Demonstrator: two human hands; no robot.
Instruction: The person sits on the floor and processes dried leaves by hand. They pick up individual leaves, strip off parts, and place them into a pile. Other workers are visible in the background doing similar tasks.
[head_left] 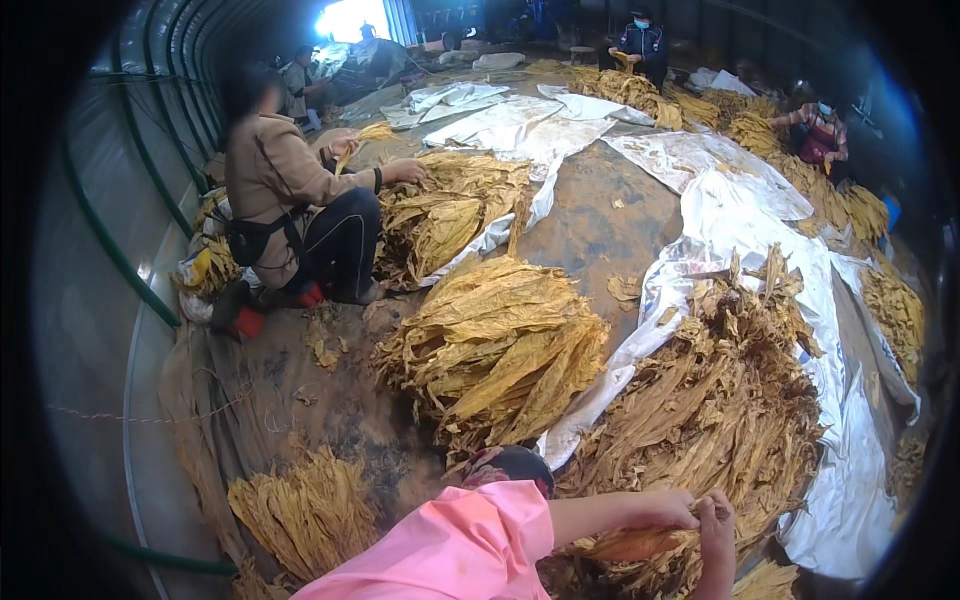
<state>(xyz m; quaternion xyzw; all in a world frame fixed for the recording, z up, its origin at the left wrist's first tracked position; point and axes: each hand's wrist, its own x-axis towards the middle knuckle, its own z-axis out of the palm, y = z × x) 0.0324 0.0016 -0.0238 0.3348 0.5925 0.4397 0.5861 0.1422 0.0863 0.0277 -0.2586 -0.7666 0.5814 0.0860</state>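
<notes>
Hands at work over dried leaf, head view: my bare L hand [672,509], reaching from a short pink cloth sleeve [455,545], meets my bare R hand [716,518] above a broad heap of brown, crumpled dried leaves [700,420], lower R of centre. Fingers of both are curled in, tips close tog.; whether they grip anything I can't tell, the spot being too small. A long reddish-brown dried leaf [630,545] lies just below my L forearm; its tie to my grip is unclear. White plastic sheeting [735,215] runs along both sides of the heap; any print on it is too small to read. L of the heap, near it, sits a rounded golden-yellow leaf pile [500,340]; a smaller upright tan leaf bundle [305,510] is at lower L. Upper L, a co-worker in a tan jacket [290,165] squats w/ one hand on a yellow-brown leaf stack [455,205], the other holding a small yellow bunch [376,131]. Bkgd, upper R: two masked people beside more leaves.
</notes>
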